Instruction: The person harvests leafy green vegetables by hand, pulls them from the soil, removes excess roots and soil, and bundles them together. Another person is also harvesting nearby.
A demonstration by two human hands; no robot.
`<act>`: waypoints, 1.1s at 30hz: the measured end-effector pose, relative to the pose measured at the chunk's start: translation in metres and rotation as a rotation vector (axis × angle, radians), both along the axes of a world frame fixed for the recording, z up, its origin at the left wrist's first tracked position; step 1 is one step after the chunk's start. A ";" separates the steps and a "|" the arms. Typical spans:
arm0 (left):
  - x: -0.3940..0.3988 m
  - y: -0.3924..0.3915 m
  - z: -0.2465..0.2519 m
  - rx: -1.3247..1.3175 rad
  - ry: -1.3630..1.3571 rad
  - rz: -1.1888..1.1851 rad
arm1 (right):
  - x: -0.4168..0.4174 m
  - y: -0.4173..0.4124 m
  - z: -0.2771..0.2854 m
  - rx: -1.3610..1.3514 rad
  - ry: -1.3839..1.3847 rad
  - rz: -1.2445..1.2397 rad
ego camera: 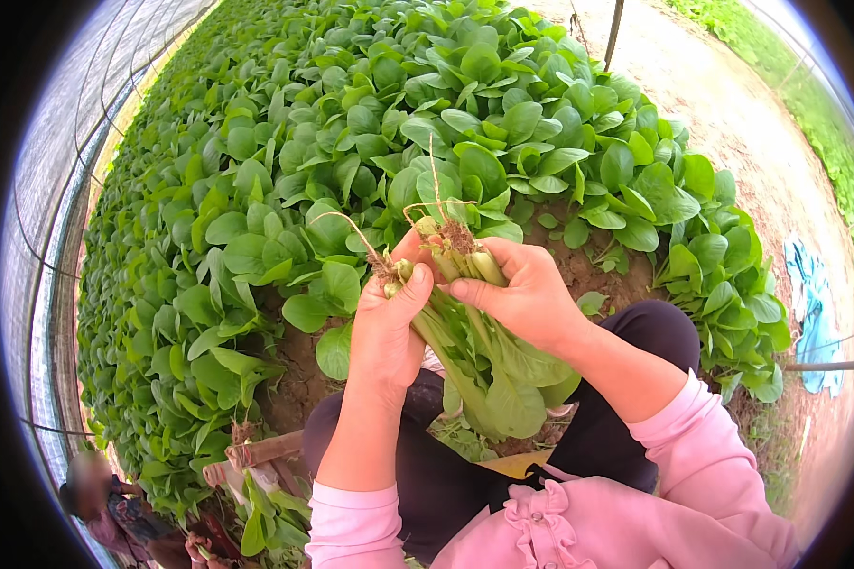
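Both my hands hold a bunch of leafy green vegetable plants (pixel 484 355), its roots up and its leaves hanging down between my knees. My left hand (pixel 391 306) is closed around stems at the bunch's left side, thumb near the pale stem bases. Thin roots with soil stick out above its fingers. My right hand (pixel 523 288) grips the thick stem bases at the right, below a clump of soil-covered roots (pixel 457 237). The fingertips behind the stems are partly hidden. Dense growing greens (pixel 327 142) stand just beyond both hands.
At lower left are a small wooden stool (pixel 256 453) and pulled greens (pixel 274 516) lying against it. Another person (pixel 124 519) crouches beyond. Bare soil (pixel 295 377) borders the plants. A blue cloth or plastic sheet (pixel 815 320) lies on the path at right, near a pole (pixel 829 366).
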State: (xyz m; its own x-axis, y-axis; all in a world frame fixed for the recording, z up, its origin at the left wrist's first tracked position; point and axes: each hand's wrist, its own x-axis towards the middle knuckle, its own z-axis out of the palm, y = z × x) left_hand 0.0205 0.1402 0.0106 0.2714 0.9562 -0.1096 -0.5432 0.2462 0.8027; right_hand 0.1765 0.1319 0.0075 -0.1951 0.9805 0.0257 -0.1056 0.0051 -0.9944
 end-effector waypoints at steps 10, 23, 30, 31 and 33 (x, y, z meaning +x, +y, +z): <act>0.004 0.000 -0.007 0.009 0.076 0.001 | -0.015 0.001 -0.013 0.196 -0.055 -0.007; 0.009 0.002 -0.011 -0.016 0.292 0.092 | -0.021 -0.008 -0.013 0.093 -0.076 0.085; 0.013 0.005 -0.008 0.030 0.280 0.174 | -0.014 -0.006 -0.011 -0.002 -0.014 0.161; 0.014 0.005 -0.007 0.055 0.270 0.188 | -0.016 -0.006 -0.016 -0.014 0.008 0.167; 0.012 0.005 -0.008 0.091 0.268 0.202 | -0.020 -0.006 -0.018 -0.001 -0.038 0.172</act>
State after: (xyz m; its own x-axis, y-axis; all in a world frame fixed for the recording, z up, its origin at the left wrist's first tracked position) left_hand 0.0323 0.1451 0.0028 0.0485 0.9968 -0.0636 -0.3401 0.0763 0.9373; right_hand 0.1560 0.1261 -0.0106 -0.3605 0.9327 0.0139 -0.0672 -0.0111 -0.9977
